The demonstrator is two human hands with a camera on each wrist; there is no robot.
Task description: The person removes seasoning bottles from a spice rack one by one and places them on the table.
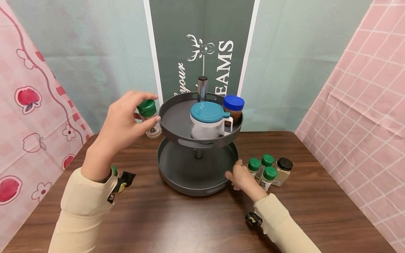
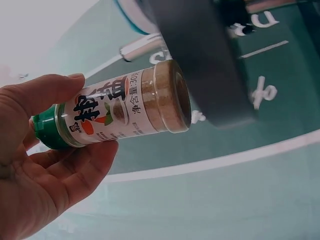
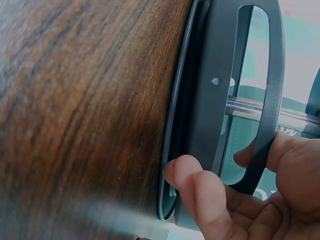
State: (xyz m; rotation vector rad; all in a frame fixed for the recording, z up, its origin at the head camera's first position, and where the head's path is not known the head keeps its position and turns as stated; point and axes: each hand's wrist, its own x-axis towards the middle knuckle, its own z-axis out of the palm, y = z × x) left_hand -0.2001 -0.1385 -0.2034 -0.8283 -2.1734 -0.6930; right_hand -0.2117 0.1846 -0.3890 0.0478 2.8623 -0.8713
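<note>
In the head view my left hand [image 1: 121, 119] pinches a spice jar [image 1: 153, 130] with a green cap, just left of the upper tier's rim. The left wrist view shows this spice jar [image 2: 117, 102] held by the cap end between thumb and fingers, brown powder inside. A dark grey two-tier rotating tray [image 1: 197, 191] stands mid-table. At the lower tier's right edge is my right hand [image 1: 243, 178]. Its thumb hooks through the handle cutout in the tray wall [image 3: 205, 85], with the fingers curled under the rim in the right wrist view.
On the upper tier sit a white cup with a teal lid [image 1: 207, 119] and a blue-lidded jar [image 1: 233, 107]. Right of the tray stand several green-capped jars [image 1: 269, 175] and a black-capped jar [image 1: 282, 170]. A green cap [image 1: 114, 170] shows behind the left wrist.
</note>
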